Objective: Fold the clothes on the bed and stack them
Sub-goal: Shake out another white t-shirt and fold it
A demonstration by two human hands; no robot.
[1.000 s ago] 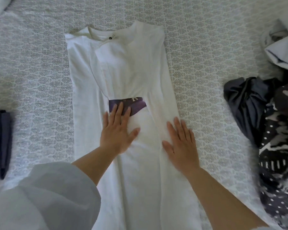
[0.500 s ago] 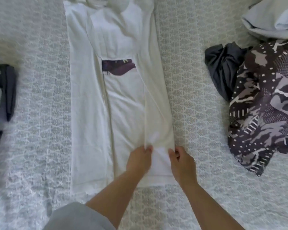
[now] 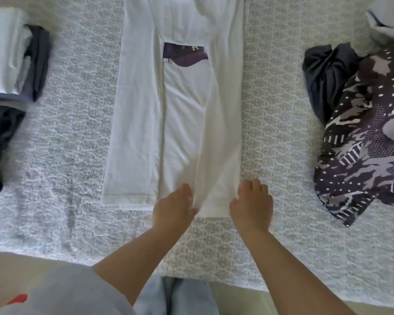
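The white T-shirt (image 3: 184,114) runs off the top edge, so its collar and shoulders are out of sight. Its side panels are folded over the front and cover most of the purple print (image 3: 184,54); the lettering there is too small to read. At the shirt's near hem, the fingertips of the left hand (image 3: 172,206) and right hand (image 3: 251,202) curl out of sight at the cloth, so the grip itself is hidden. Left of the shirt, the folded stack (image 3: 11,64) is blurred and cut by the left edge. Right of the shirt, the patterned garment (image 3: 369,137) and a pale cloth (image 3: 387,17) beyond it are cut by the right edge.
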